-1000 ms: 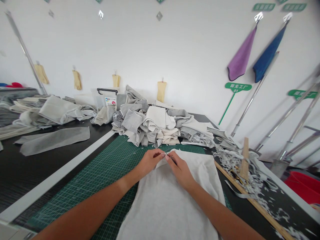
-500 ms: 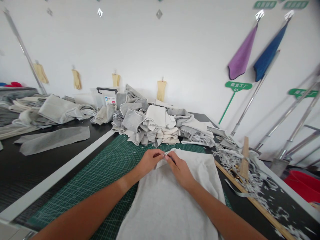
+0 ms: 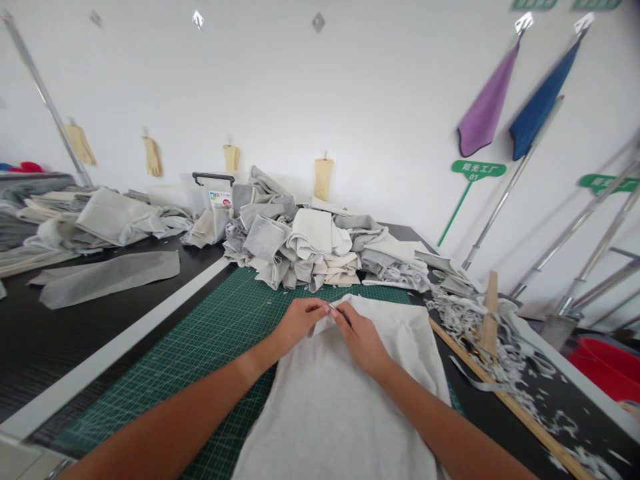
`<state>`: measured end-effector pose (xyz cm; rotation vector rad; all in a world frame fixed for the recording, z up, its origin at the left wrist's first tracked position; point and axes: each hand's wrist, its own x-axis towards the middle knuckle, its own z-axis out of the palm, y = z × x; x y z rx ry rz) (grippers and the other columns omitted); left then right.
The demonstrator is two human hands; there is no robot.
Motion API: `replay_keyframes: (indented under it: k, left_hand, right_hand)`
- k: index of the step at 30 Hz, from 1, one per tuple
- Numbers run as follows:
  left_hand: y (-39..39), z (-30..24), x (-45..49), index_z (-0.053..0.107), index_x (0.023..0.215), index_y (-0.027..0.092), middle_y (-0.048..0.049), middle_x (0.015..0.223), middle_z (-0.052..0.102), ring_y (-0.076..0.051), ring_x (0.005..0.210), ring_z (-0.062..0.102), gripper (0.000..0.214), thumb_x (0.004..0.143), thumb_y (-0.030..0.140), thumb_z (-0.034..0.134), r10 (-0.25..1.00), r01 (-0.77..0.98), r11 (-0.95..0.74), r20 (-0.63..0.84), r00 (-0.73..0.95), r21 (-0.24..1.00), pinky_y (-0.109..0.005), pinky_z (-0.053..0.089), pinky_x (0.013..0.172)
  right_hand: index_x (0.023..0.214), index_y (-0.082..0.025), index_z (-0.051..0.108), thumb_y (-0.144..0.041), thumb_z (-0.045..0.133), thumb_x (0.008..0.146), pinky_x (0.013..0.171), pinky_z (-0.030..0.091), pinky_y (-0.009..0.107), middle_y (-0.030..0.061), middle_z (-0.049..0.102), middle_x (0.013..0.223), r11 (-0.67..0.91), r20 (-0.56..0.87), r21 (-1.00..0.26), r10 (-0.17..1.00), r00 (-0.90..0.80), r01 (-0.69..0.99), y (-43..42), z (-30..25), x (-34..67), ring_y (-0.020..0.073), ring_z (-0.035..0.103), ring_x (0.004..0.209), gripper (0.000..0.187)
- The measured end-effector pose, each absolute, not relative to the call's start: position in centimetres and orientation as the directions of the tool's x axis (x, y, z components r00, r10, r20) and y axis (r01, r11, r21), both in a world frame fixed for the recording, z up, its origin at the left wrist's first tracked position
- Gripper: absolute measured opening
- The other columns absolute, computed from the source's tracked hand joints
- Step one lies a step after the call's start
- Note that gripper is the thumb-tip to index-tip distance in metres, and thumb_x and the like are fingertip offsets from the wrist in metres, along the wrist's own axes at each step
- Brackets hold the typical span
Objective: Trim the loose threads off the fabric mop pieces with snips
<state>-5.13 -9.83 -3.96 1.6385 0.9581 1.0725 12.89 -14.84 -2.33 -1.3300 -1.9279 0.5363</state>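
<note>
A pale grey-white cloth (image 3: 345,407) lies spread over the green cutting mat (image 3: 200,340), its far edge lifted a little between my hands. My left hand (image 3: 300,323) is closed, pinching that far edge between thumb and fingers. Right beside it, my right hand (image 3: 363,337) is closed around a small dark-and-silver tool (image 3: 345,316) whose tip meets the cloth at my left fingertips. Most of the tool is hidden by my fingers, so its kind cannot be made out.
A heap of folded grey and white cloths (image 3: 310,247) stands beyond the mat. Rightward lie a wooden strip (image 3: 520,410), fabric scraps (image 3: 505,353) and gold-handled scissors (image 3: 470,345). A grey cloth strip (image 3: 115,277) and more cloths (image 3: 110,213) are at left.
The view has tilted very slightly. Both hands stay at the cloth's far edge, with only a tiny shift of the fingers there.
</note>
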Motion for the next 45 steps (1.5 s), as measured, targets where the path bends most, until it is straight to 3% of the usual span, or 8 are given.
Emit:
replay_keyframes:
  k: [6, 13, 18, 24, 27, 30, 36, 45]
  left_hand:
    - [-10.4, -3.2, -5.1, 0.076, 0.087, 0.014, -0.0040, 0.078, 0.069, -0.012, 0.065, 0.056, 0.034, 0.081, 0.045, 0.064, 0.926, 0.091, -0.266, 0.228, 0.302, 0.960, -0.020, 0.040, 0.058]
    - [-10.9, -2.7, -5.1, 0.077, 0.088, 0.013, -0.0020, 0.072, 0.067, -0.009, 0.054, 0.049, 0.034, 0.081, 0.044, 0.065, 0.929, 0.087, -0.226, 0.188, 0.318, 0.970, -0.019, 0.036, 0.051]
    - [-10.9, -2.9, -5.0, 0.077, 0.092, 0.014, -0.0047, 0.085, 0.072, -0.014, 0.071, 0.061, 0.036, 0.083, 0.046, 0.063, 0.922, 0.073, -0.263, 0.229, 0.312, 0.962, -0.020, 0.042, 0.061]
    - [-10.2, -3.4, -5.0, 0.075, 0.096, 0.016, -0.0055, 0.089, 0.074, -0.016, 0.077, 0.064, 0.037, 0.085, 0.048, 0.061, 0.925, 0.096, -0.281, 0.243, 0.292, 0.955, -0.022, 0.045, 0.066]
    - [-10.0, -3.4, -5.0, 0.075, 0.095, 0.016, -0.0056, 0.092, 0.074, -0.016, 0.083, 0.064, 0.033, 0.086, 0.045, 0.062, 0.909, 0.069, -0.327, 0.294, 0.295, 0.942, -0.023, 0.047, 0.074]
    - [-10.1, -3.1, -4.9, 0.072, 0.095, 0.016, -0.0042, 0.087, 0.071, -0.014, 0.077, 0.061, 0.033, 0.087, 0.045, 0.059, 0.889, 0.074, -0.366, 0.325, 0.322, 0.928, -0.022, 0.045, 0.070]
    - [-11.0, -2.8, -4.7, 0.065, 0.090, 0.015, 0.0006, 0.076, 0.061, -0.012, 0.067, 0.051, 0.033, 0.089, 0.047, 0.057, 0.867, 0.265, -0.443, 0.334, 0.371, 0.856, -0.022, 0.037, 0.059]
    - [-11.7, -0.8, -5.5, 0.067, 0.096, 0.019, -0.0074, 0.096, 0.070, -0.024, 0.091, 0.062, 0.022, 0.092, 0.034, 0.052, 0.839, 0.565, -0.543, 0.430, 0.334, 0.621, -0.031, 0.043, 0.082]
  right_hand:
    - [0.095, -0.025, 0.053, -0.051, 0.034, 0.102, 0.063, 0.036, 0.026, -0.0029, 0.062, 0.076, 0.372, 0.314, -0.685, 0.927, -0.206, 0.626, -14.9, -2.3, 12.9, 0.0172, 0.058, 0.067, 0.032]
    - [0.088, -0.025, 0.051, -0.049, 0.035, 0.103, 0.063, 0.036, 0.025, -0.0041, 0.054, 0.069, 0.376, 0.334, -0.689, 0.923, -0.189, 0.619, -14.9, -2.3, 12.9, 0.0159, 0.055, 0.064, 0.033]
    - [0.087, -0.023, 0.055, -0.050, 0.038, 0.101, 0.065, 0.038, 0.025, -0.0026, 0.055, 0.073, 0.380, 0.348, -0.753, 0.923, -0.164, 0.538, -14.7, -2.1, 12.8, 0.0148, 0.052, 0.068, 0.034]
    - [0.093, -0.021, 0.061, -0.059, 0.049, 0.093, 0.045, 0.027, 0.022, -0.0061, 0.038, 0.056, 0.225, 0.185, -0.905, 0.972, -0.142, 0.360, -13.7, -2.3, 13.0, 0.0106, 0.033, 0.047, 0.039]
    - [0.095, -0.019, 0.064, -0.057, 0.058, 0.089, 0.045, 0.028, 0.021, -0.0036, 0.047, 0.062, 0.255, 0.205, -0.910, 0.962, -0.180, 0.327, -13.3, -2.4, 13.1, 0.0096, 0.037, 0.049, 0.038]
    - [0.088, -0.018, 0.065, -0.053, 0.059, 0.089, 0.046, 0.028, 0.021, -0.0022, 0.050, 0.065, 0.285, 0.227, -0.905, 0.952, -0.207, 0.315, -13.0, -2.3, 13.2, 0.0093, 0.038, 0.051, 0.036]
    - [0.078, -0.019, 0.057, -0.051, 0.063, 0.086, 0.041, 0.022, 0.021, -0.0082, 0.032, 0.050, 0.189, 0.160, -0.946, 0.979, -0.127, 0.263, -12.7, -1.1, 13.7, 0.0078, 0.027, 0.043, 0.033]
    - [0.075, -0.019, 0.052, -0.051, 0.067, 0.084, 0.043, 0.019, 0.022, -0.0089, 0.029, 0.049, 0.327, 0.333, -0.917, 0.943, -0.012, 0.227, -13.0, 6.1, 15.9, 0.0068, 0.023, 0.045, 0.036]
